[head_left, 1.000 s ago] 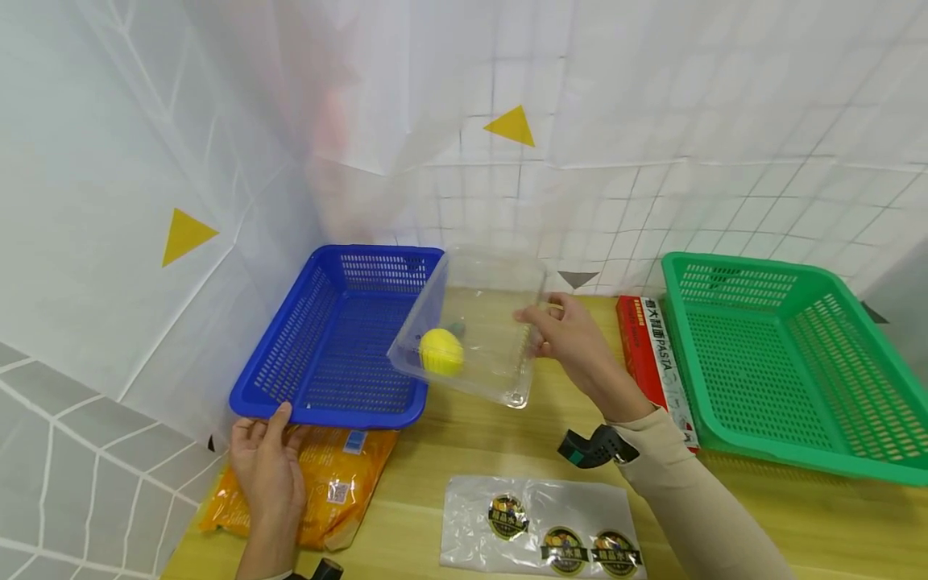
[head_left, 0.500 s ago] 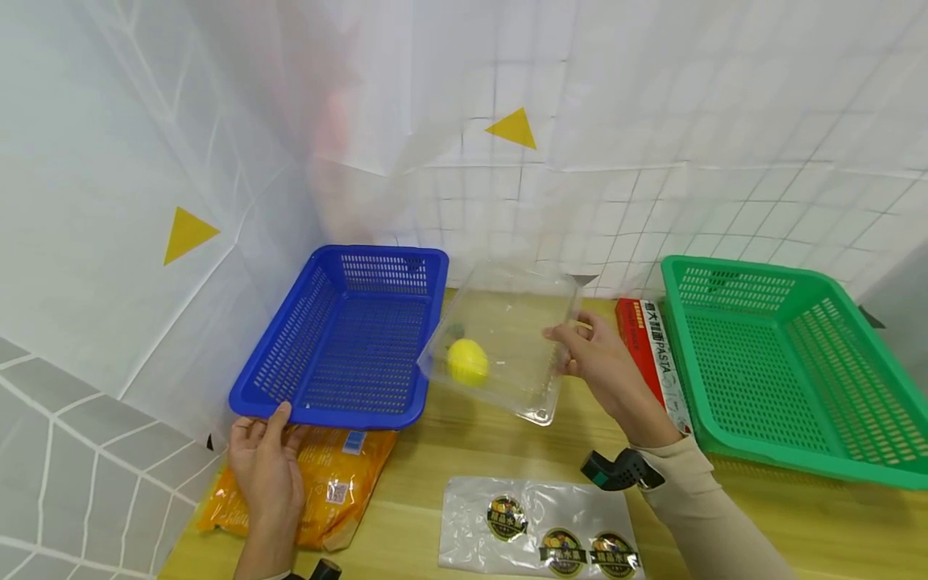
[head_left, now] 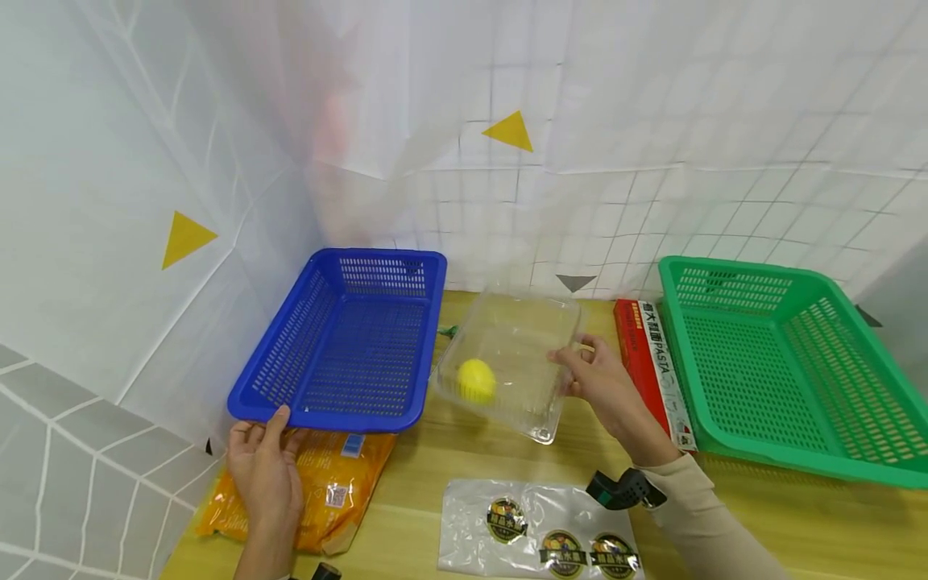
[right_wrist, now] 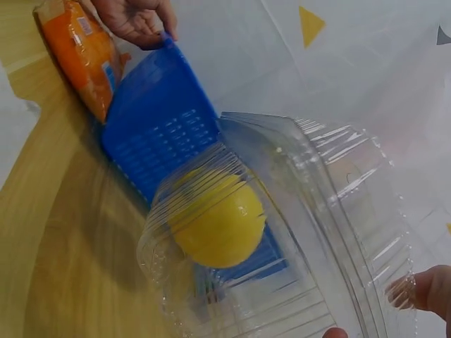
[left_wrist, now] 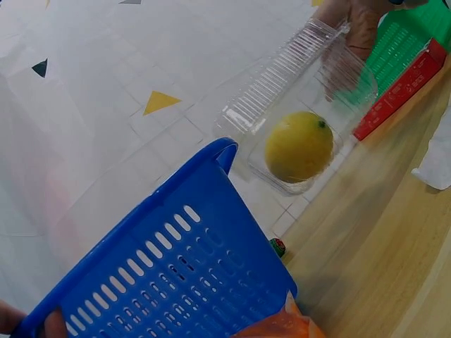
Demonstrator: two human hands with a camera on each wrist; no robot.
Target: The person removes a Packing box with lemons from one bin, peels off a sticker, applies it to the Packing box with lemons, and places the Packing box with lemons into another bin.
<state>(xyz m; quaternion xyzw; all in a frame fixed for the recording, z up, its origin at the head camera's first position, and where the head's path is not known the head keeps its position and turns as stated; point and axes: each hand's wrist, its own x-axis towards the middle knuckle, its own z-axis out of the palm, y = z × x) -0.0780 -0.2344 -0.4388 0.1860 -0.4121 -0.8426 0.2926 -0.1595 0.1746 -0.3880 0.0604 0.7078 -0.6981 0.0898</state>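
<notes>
My right hand [head_left: 600, 379] pinches the right side of a clear plastic clamshell box [head_left: 518, 346], held tilted above the table. A yellow lemon-like fruit [head_left: 476, 381] lies in the box's lower left corner; the left wrist view shows the fruit [left_wrist: 299, 146] with a green spot at one end. My left hand [head_left: 267, 471] grips the near left rim of a blue plastic basket [head_left: 329, 417], thumb on top and the other fingers below. Inside, the basket shows only its bare slatted floor. Between basket and box lies a small green and red object [left_wrist: 278, 246], its kind unclear.
An orange packet [head_left: 337, 483] lies under my left hand and the basket's front. A flat clear bag with round labels [head_left: 536, 524] is at the front. On the right, a red pasta box [head_left: 652, 366] stands beside a green basket [head_left: 689, 387]. White sheeting [head_left: 616, 201] hangs behind.
My right hand has moved the clear box and fruit right and nearer to me, away from above the blue basket. The small green object now shows beside the box. My left hand stays put.
</notes>
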